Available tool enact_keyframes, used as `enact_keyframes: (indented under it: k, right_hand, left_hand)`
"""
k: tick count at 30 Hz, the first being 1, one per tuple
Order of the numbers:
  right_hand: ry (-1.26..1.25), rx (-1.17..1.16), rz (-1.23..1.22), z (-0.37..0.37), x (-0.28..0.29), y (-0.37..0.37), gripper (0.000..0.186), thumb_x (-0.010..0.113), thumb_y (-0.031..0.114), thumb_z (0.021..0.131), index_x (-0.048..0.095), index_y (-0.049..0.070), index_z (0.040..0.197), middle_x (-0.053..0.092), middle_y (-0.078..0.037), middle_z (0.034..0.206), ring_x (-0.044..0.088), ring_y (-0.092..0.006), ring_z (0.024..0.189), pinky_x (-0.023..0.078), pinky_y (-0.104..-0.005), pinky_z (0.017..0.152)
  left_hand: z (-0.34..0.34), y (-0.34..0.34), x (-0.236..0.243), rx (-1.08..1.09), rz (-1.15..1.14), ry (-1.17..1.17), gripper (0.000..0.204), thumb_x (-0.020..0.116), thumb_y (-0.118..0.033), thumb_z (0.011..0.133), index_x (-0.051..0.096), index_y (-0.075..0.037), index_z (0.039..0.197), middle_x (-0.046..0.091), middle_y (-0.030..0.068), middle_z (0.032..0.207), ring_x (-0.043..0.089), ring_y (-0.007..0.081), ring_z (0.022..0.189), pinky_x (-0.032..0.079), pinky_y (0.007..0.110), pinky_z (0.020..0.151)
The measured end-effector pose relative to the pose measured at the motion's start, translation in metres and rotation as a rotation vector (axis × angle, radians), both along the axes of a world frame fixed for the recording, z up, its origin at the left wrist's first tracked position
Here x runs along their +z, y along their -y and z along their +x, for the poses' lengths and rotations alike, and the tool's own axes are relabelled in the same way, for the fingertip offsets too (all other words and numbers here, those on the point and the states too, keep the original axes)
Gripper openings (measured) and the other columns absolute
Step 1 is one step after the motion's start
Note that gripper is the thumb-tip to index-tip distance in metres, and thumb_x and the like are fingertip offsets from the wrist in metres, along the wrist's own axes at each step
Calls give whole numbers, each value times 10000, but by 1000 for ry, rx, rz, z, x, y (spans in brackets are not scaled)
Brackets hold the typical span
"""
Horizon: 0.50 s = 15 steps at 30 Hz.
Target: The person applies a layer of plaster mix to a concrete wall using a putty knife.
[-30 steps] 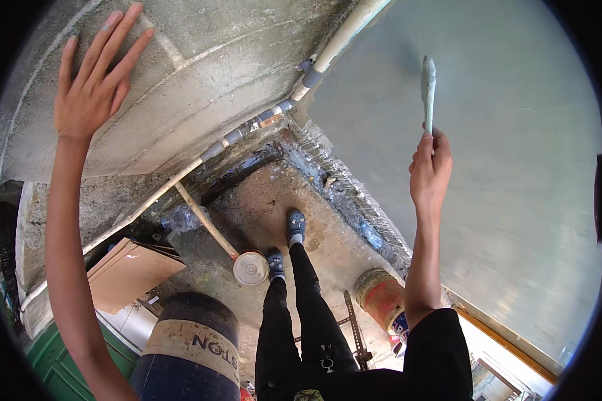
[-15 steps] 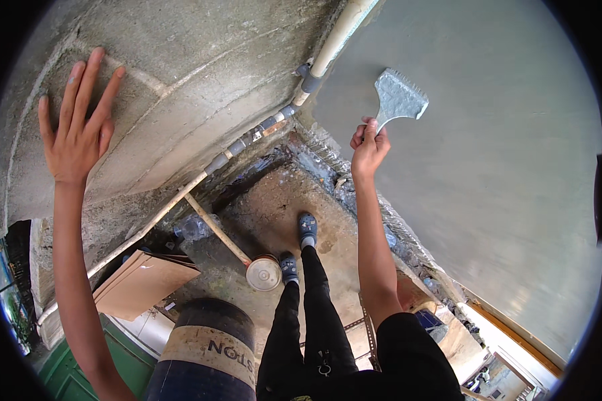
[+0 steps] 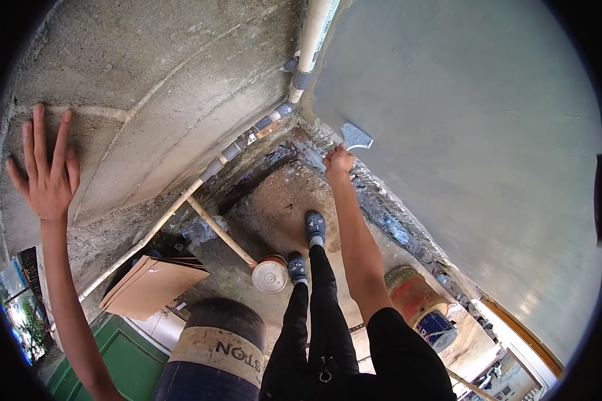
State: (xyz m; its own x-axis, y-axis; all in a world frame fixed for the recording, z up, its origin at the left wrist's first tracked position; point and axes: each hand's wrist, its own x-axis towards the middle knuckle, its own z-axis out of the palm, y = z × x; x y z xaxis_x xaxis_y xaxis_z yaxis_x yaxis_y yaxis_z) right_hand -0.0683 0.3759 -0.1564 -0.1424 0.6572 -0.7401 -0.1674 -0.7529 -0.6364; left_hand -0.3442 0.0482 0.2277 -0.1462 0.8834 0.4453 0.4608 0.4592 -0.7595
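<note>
Right of the pipe (image 3: 313, 37), we've got the scraper (image 3: 357, 137) in our right hand (image 3: 340, 162), head slanting up-right away from us; our left hand (image 3: 51, 190), spread wide, is well left of that pipe.

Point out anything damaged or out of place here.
The smooth grey wall has a ragged lower edge, odd against its even face. Clear plastic lies beside the slanting pole, looking like stray litter.

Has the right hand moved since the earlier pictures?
Yes, the right hand has moved left, closer to the thick white pipe fixed in the corner.
</note>
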Motion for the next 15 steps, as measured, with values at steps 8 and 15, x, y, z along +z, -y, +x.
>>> enact_keyframes:
  k: [8, 15]
  right_hand:
    - [-421, 74, 151, -21, 218, 25, 243, 398, 191, 947, 389, 53, 747, 382, -6, 592, 312, -75, 473, 239, -221, 383]
    - [-307, 252, 657, -42, 249, 23, 289, 450, 287, 933, 402, 57, 766, 362, 17, 530, 307, -57, 429, 249, -215, 373]
  left_hand:
    - [2, -2, -1, -23, 11, 28, 406, 409, -277, 867, 454, -346, 1265, 416, -50, 1344, 358, 100, 1249, 4, 384, 1091]
    - [3, -8, 0, 3, 18, 14, 391, 403, -287, 864, 481, -350, 1242, 428, -33, 1336, 368, 108, 1243, 14, 382, 1090]
